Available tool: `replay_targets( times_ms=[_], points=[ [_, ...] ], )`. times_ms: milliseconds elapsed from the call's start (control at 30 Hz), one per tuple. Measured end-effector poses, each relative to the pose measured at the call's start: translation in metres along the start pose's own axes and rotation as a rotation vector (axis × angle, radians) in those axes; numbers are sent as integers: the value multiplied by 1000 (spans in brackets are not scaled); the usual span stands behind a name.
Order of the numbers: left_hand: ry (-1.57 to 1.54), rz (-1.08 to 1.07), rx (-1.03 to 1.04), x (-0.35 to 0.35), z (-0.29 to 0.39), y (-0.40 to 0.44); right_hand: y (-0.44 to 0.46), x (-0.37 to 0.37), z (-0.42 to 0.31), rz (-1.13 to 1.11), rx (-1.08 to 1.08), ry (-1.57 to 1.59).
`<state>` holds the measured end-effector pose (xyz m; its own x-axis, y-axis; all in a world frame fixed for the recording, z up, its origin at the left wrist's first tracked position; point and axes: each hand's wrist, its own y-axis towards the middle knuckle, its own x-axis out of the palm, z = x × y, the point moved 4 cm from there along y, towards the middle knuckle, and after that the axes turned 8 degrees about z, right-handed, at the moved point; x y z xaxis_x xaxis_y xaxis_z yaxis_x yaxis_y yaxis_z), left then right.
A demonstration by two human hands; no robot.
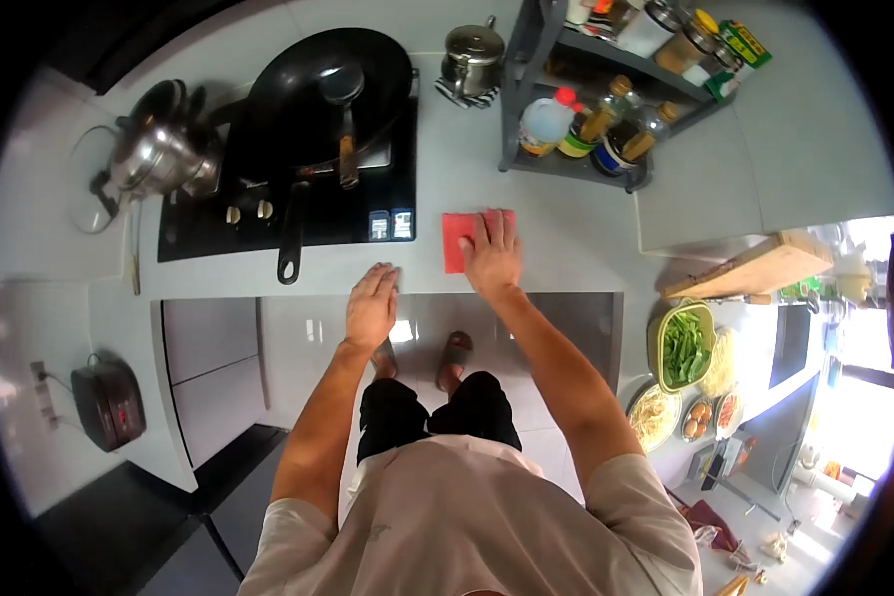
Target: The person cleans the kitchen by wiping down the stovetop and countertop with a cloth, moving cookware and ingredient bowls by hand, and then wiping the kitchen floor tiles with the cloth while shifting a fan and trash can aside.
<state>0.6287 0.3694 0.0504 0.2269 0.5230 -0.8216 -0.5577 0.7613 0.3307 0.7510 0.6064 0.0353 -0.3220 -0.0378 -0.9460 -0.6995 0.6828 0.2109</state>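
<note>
My right hand (493,260) lies flat on a red cleaning cloth (454,243) on the white counter, fingers stretched over its right part. The cloth's left side shows uncovered. At the counter's front edge rests my left hand (372,304), palm down with its fingers extended and nothing visible in it. Just above that hand is the black glass cooktop (318,223). A black wok (278,89) sits on the cooktop, its handle reaching past the front edge. Inside the wok rests a ladle (344,89) with a wooden handle.
A lidded metal pot (472,60) stands behind the cloth. To its right, a grey rack (586,174) holds bottles and jars. Metal cookware (159,159) crowds the left. Farther right are a cutting board (755,266), a basket of greens (707,372) and a bowl of eggs (696,418).
</note>
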Motion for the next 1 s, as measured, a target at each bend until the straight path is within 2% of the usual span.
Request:
replay_targets(
  times_ms=[33, 233, 333, 433, 467, 567, 633, 733, 867, 1000],
  points=[
    [12, 23, -33, -7, -6, -3, -6, 8, -8, -58, 38, -107],
    [87, 136, -127, -44, -61, -13, -1, 16, -30, -79, 211, -124],
    [99, 155, -107, -52, -89, -15, 22, 22, -57, -110, 34, -74],
    [87, 111, -109, -54, -109, -17, -4, 22, -69, -225, -169, -125],
    [75, 88, -117, -55, -115, -19, -18, 19, -67, -193, -164, -77],
    [93, 109, -122, -65, -137, -35, -45, 25, -85, -142, 94, -116],
    [117, 196, -93, -82, -153, -42, -54, 32, -117, -136, 159, -145],
    [92, 175, -155, -111, -186, -57, -61, 47, -176, -182, 264, -122],
    [116, 200, -169, -151, -229, -80, -60, 71, -255, -104, 272, -82],
    [94, 231, -222, -183, -270, -105, -52, 83, -331, -248, 271, -23]
  ],
)
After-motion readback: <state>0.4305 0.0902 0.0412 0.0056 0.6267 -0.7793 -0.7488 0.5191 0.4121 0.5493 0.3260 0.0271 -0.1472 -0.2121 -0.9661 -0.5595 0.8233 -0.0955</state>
